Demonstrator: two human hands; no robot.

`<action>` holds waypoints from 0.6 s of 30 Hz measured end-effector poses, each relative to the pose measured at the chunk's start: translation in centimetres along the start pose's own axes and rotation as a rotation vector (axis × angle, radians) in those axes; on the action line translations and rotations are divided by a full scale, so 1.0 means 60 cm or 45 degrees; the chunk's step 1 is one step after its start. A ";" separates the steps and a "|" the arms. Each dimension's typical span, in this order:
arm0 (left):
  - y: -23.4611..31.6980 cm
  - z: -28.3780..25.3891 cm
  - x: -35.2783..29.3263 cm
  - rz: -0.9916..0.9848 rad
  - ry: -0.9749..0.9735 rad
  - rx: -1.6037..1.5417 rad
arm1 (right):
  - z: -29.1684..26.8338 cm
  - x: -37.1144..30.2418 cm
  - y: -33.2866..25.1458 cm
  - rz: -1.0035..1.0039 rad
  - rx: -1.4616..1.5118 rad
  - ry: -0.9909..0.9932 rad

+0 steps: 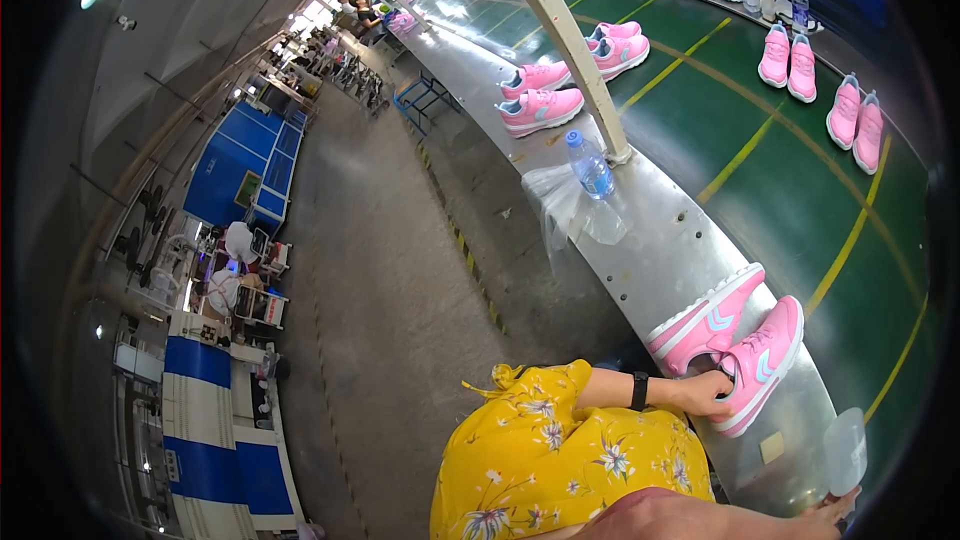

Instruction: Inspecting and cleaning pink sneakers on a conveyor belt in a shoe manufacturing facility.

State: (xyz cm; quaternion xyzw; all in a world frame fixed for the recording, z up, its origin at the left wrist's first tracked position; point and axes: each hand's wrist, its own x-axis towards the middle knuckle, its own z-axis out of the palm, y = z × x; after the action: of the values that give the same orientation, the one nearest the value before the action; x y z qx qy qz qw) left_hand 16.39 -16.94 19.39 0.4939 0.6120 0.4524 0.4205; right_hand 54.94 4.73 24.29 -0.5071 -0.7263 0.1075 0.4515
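My left hand [706, 393], with a black band on its wrist, is closed on the heel collar of a pink sneaker [762, 364] with a white sole. Its mate, another pink sneaker [708, 320], leans on its side just beyond, on the metal edge of the line. At the lower right, my right hand [836, 508] is partly cut off by the dark rim of the picture. It is beside the bottom of a translucent plastic container [846, 452], and its fingers are too hidden to tell whether they grip it. A small pale block [772, 447] lies on the metal near it.
Along the green conveyor belt [690, 140] with yellow lines stand several pairs of pink sneakers [541, 110]. A water bottle [590, 166] and a clear plastic bag [560, 202] sit by a cream metal post [570, 40]. Blue and white machines [200, 370] line the left side.
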 end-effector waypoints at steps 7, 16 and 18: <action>0.016 -0.017 -0.010 -0.058 -0.085 0.123 | 0.079 -0.073 0.020 0.289 1.150 -0.788; 0.101 -0.073 -0.031 0.122 -0.199 0.424 | 0.208 -0.120 0.190 1.256 1.760 -0.228; 0.081 -0.068 -0.027 0.081 -0.200 0.661 | 0.221 -0.110 0.107 1.481 1.808 -0.110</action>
State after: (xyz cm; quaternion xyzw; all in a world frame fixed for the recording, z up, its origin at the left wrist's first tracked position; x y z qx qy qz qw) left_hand 13.83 -18.58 25.19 0.6377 0.6573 0.2535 0.3116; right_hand 49.44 6.20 9.21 -0.3919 -0.1363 0.7574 0.5041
